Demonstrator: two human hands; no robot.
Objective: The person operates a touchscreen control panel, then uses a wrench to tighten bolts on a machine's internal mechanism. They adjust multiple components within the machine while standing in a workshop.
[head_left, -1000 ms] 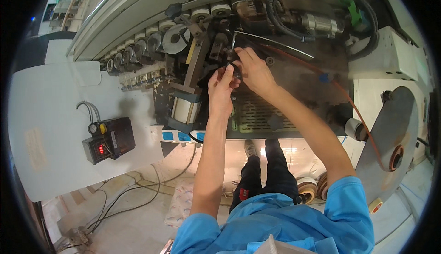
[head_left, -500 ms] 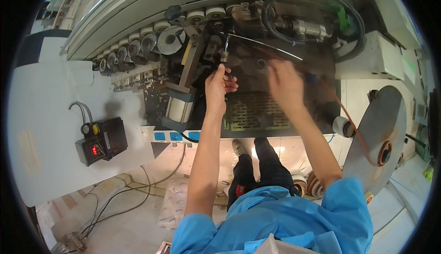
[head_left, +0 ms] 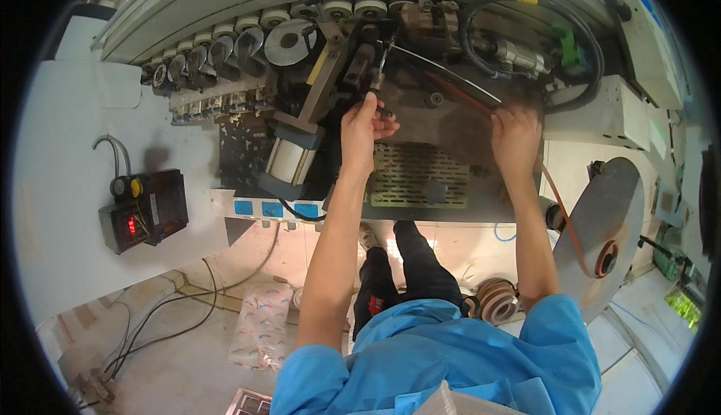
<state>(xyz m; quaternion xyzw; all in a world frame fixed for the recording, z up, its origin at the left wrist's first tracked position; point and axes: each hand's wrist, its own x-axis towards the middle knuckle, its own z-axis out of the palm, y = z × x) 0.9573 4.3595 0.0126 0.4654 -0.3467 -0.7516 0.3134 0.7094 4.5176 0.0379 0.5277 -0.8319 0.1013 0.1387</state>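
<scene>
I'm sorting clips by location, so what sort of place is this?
Most likely a factory workshop: there's a row of rollers, a large grey disc and a black box with a red display.

I'm getting moderate, diffuse light. Panel [head_left: 64, 167] at 9 is brightest; bed [head_left: 409, 126] at 1 reads dark. Soft shadow behind the box [head_left: 167, 201] at 9, glint on the rod [head_left: 451, 75] at 1. Fisheye bends the cover [head_left: 248, 2] at 11; corners black. Fine detail soft.
</scene>
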